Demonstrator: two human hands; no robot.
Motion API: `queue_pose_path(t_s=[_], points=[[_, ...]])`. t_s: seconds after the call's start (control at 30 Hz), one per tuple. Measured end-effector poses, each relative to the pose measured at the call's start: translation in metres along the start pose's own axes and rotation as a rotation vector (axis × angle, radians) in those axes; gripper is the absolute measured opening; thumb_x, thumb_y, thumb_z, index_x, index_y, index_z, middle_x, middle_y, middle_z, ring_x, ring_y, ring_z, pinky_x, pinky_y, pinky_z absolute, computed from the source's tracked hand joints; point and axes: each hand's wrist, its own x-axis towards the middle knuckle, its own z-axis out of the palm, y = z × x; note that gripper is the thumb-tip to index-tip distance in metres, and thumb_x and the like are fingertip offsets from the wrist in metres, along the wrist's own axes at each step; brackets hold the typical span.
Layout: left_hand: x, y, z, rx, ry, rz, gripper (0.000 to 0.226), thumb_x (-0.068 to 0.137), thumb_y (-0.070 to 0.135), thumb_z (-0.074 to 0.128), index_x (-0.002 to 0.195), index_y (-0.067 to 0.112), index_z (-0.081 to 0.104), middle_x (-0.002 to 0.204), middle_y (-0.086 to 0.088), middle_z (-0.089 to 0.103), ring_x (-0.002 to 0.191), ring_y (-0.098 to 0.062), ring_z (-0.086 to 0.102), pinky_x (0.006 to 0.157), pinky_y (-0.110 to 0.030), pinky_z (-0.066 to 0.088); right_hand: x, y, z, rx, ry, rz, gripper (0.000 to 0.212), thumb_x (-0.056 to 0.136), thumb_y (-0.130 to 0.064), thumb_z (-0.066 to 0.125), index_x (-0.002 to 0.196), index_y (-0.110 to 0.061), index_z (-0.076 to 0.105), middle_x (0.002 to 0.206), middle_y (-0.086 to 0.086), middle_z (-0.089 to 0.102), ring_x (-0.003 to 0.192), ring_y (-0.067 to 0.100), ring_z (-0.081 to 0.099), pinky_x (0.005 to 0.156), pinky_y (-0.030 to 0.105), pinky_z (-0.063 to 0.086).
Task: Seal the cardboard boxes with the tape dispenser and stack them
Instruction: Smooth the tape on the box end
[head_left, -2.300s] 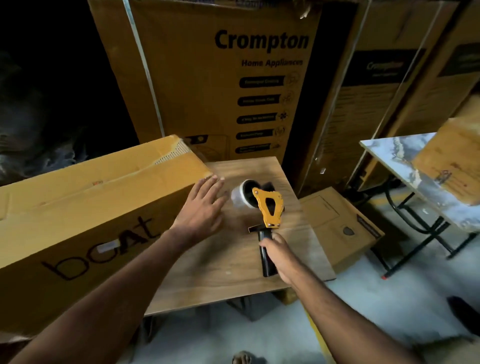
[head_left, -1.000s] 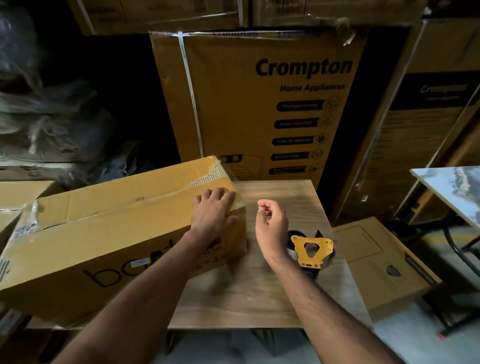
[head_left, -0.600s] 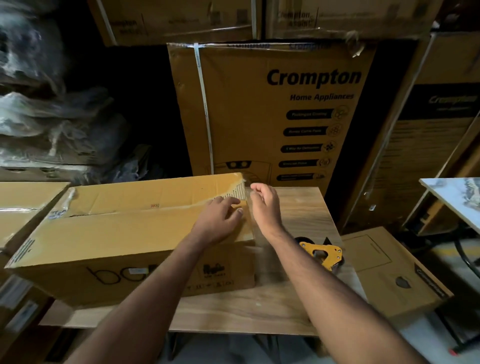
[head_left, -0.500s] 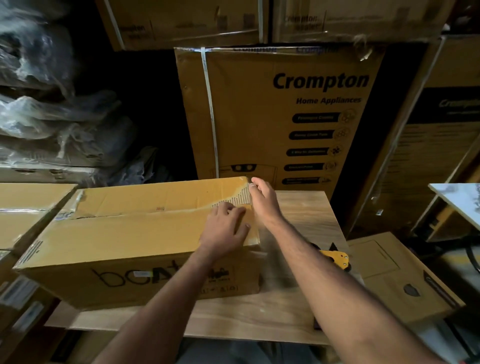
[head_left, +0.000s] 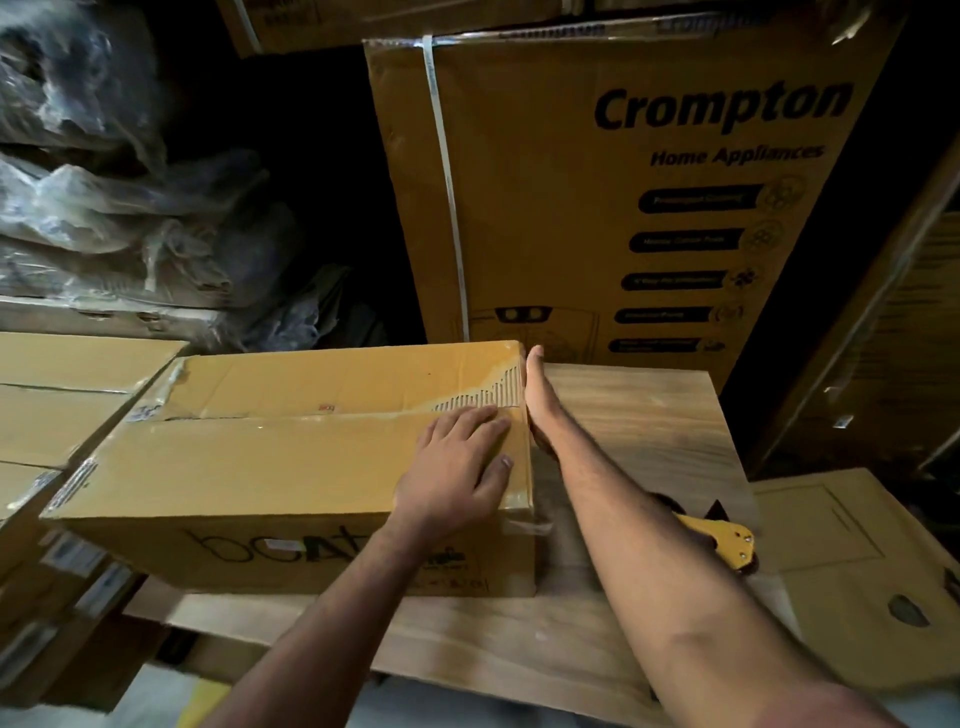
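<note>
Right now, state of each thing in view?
boat box: lying on the wooden table, flaps closed, tape along the top seam.
left hand: flat, pressing the box top near its right end.
right hand: fingers straight, against the box's right end.
tape dispenser: lying on the table, unheld, partly hidden by the right forearm.

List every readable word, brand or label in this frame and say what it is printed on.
"Crompton": tall carton behind the table.
"Home Appliances": same carton, under the brand.
"boAt": front face of the box on the table, partly hidden by the left forearm.
Unreadable, too small or blurred: the carton's black feature bars, the box's stickers and small print.
</note>
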Motion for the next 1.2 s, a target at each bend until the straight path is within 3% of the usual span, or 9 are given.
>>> queue_pose_path(t_s=[0.13,0.23,0.33,0.43,0.57,0.7,0.87,1.03,1.2], points=[[0.0,-0.001,-0.002,-0.026,-0.018,-0.003,0.059,0.095,0.054,0.034,0.149,0.03,0.038,0.157,0.007,0.032,0.144,-0.015,0.022,0.118,-0.039,0.018,-0.014,0.034,-0.019,0.055,-0.085,0.067,0.09,0.092,-0.076,0.005,0.14,-0.017,0.054,0.128,0.014,0.066,0.115,0.028,0.065,0.091,0.039,0.055],[0.005,-0.003,-0.002,-0.013,-0.006,-0.014,0.058,0.095,0.052,0.036,0.148,0.029,0.042,0.155,0.007,0.037,0.142,-0.016,0.027,0.117,-0.04,0.02,-0.025,0.007,-0.014,0.097,0.225,-0.134,0.071,0.102,-0.061,0.01,0.157,-0.019,0.022,0.163,0.006,0.024,0.147,0.02,0.028,0.114,0.032,0.024],[0.003,-0.001,0.0,-0.001,0.018,-0.011,0.059,0.093,0.049,0.033,0.146,0.025,0.046,0.152,0.003,0.043,0.14,-0.018,0.033,0.117,-0.045,0.028,-0.047,-0.001,0.011,-0.026,0.244,-0.418,0.059,0.106,-0.047,0.019,0.159,-0.022,0.007,0.167,-0.003,0.001,0.151,0.01,0.006,0.117,0.029,0.009],[-0.002,0.002,0.001,-0.003,0.056,-0.008,0.06,0.093,0.048,0.03,0.142,0.022,0.051,0.147,0.0,0.049,0.137,-0.02,0.039,0.112,-0.047,0.034,-0.042,0.021,0.021,-0.129,0.155,-0.339,0.062,0.104,-0.053,0.025,0.157,-0.02,0.019,0.163,0.009,0.024,0.147,0.021,0.027,0.117,0.032,0.022],[-0.005,0.006,-0.002,-0.02,0.092,0.022,0.058,0.095,0.049,0.028,0.137,0.021,0.057,0.142,0.001,0.054,0.131,-0.019,0.044,0.108,-0.046,0.038,-0.015,0.044,-0.003,-0.055,0.111,-0.192,0.106,0.069,-0.095,0.023,0.136,-0.017,0.049,0.122,0.01,0.066,0.112,0.027,0.064,0.1,0.053,0.049],[-0.008,0.003,-0.002,-0.019,0.089,0.114,0.065,0.096,0.06,0.028,0.136,0.018,0.058,0.139,-0.003,0.057,0.127,-0.022,0.05,0.104,-0.045,0.04,-0.079,0.025,0.024,-0.017,0.113,-0.38,0.075,0.093,-0.074,0.02,0.152,-0.029,0.033,0.152,0.0,0.044,0.138,0.014,0.044,0.114,0.042,0.039],[-0.012,0.004,-0.006,0.244,-0.076,0.189,0.101,0.081,0.087,0.027,0.151,0.014,0.036,0.155,-0.008,0.036,0.139,-0.027,0.034,0.117,-0.048,0.028,-0.076,0.052,0.011,0.068,0.1,-0.314,0.09,0.082,-0.085,0.031,0.154,-0.032,0.028,0.155,0.004,0.04,0.138,0.021,0.044,0.113,0.054,0.038],[-0.009,0.011,-0.005,0.32,-0.136,0.147,0.103,0.08,0.084,0.034,0.155,0.013,0.026,0.159,-0.011,0.028,0.143,-0.031,0.028,0.118,-0.052,0.025,-0.092,0.054,0.026,-0.088,0.185,-0.526,0.064,0.101,-0.049,0.019,0.156,-0.017,0.026,0.165,-0.001,0.019,0.149,0.007,0.019,0.124,0.04,0.02],[-0.008,0.007,-0.001,0.429,-0.228,0.149,0.109,0.085,0.075,0.048,0.158,0.013,-0.003,0.166,-0.01,-0.001,0.152,-0.029,0.0,0.124,-0.046,0.003,-0.091,0.047,0.019,-0.116,0.247,-0.716,0.059,0.103,-0.04,0.023,0.148,-0.007,0.04,0.156,0.002,0.036,0.141,0.0,0.032,0.112,0.014,0.027]])
